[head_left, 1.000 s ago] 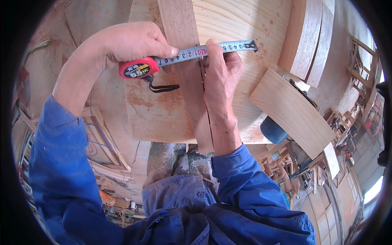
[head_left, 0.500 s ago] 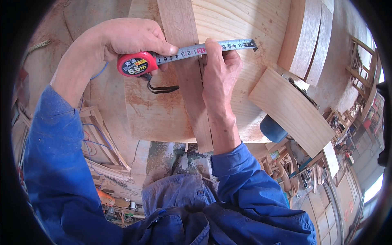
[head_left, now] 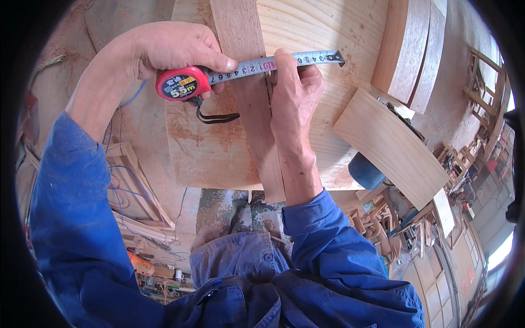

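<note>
A red and black tape measure (head_left: 184, 83) has its blade (head_left: 249, 68) drawn out to the right, across a long brown wooden strip (head_left: 252, 117). My left hand (head_left: 183, 46) is closed around the case, with the thumb pressed on the blade near its mouth. Farther along, my right hand (head_left: 295, 90) pinches the blade between thumb and fingers, its wrist over the strip's right edge. The blade's metal hook end sticks out free past the right hand. From the case hangs a black wrist strap (head_left: 216, 117). Under the strip lies a wide pale board (head_left: 210, 158).
Long wooden planks (head_left: 407, 52) lie at the far right. A loose pale board (head_left: 391, 147) rests at an angle over a blue rounded object (head_left: 366, 171). Cables and wooden frames (head_left: 134, 186) lie on the floor at left; wood scraps are piled at right.
The tape measure's case has tilted and shifted slightly up and left, and the blade has turned slightly with it. Both hands keep their hold.
</note>
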The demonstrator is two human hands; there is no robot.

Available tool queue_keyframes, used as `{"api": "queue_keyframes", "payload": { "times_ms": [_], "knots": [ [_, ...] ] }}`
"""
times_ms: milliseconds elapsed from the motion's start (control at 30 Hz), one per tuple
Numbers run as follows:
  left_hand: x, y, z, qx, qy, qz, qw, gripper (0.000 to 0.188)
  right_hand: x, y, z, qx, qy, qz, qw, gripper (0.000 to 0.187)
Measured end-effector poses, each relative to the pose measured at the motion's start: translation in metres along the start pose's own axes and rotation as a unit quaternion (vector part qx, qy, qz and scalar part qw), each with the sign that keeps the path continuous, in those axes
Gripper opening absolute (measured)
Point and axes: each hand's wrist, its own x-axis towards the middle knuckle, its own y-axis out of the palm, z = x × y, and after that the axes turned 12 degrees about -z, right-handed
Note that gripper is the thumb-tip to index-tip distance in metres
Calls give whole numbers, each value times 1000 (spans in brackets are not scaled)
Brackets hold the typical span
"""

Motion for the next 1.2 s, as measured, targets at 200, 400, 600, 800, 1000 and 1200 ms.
{"api": "queue_keyframes", "payload": {
  "times_ms": [200, 400, 600, 800, 1000, 1200],
  "knots": [
    [0, -1, -1, 4, -1, 3, 1000, 44, 0, 0, 1, -3, 4, -2, 1000, 33],
    [-3, 2, -2, 7, 8, -12, 1000, 45, -1, 1, 2, 3, -2, 3, 1000, 33],
    [-1, 0, -1, 5, 3, -5, 1000, 45, 0, 1, 1, 4, -5, 2, 1000, 34],
    [-3, 1, -1, -4, 0, -3, 1000, 45, -1, 1, 1, 3, 1, -1, 1000, 33],
    [-2, -1, -3, 5, 8, 6, 1000, 45, 1, 1, 0, 5, 3, -5, 1000, 33],
    [-2, 2, -2, 4, 19, -6, 1000, 45, 2, 0, -3, 0, -10, -4, 1000, 33]
  ]
}}
